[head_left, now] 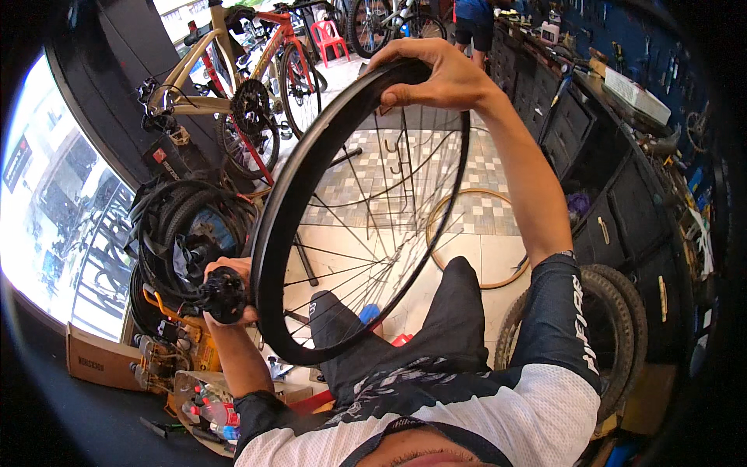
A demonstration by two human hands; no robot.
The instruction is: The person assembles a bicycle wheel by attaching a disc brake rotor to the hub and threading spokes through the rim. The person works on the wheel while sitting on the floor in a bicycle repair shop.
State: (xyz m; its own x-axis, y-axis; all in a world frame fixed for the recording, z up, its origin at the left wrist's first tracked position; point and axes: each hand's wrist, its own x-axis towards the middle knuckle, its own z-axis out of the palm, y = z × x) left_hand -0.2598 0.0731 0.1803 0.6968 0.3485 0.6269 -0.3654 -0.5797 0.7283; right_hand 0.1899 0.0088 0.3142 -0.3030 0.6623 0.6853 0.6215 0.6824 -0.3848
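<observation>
A black bicycle wheel (268,233) stands tilted in front of my chest, its thin spokes running inward from the rim. My right hand (443,74) is closed over the top of the rim, fingers outside and thumb on the inner side. Low at the wheel's left side, my left hand (237,270) is curled around a black round bicycle part (223,296), which looks like a hub. That part and the rim hide most of its fingers. Where the spokes meet is too blurred to make out. My legs (443,319) are spread below the wheel.
Bicycles (253,101) and a red chair (329,40) stand ahead. Tyres and tubes (183,226) hang at left above a cardboard box (101,359). At right are black cabinets (576,128), knobbly tyres (615,335) and a tan-edged hoop (498,284) on the floor. Another person (473,23) stands far off.
</observation>
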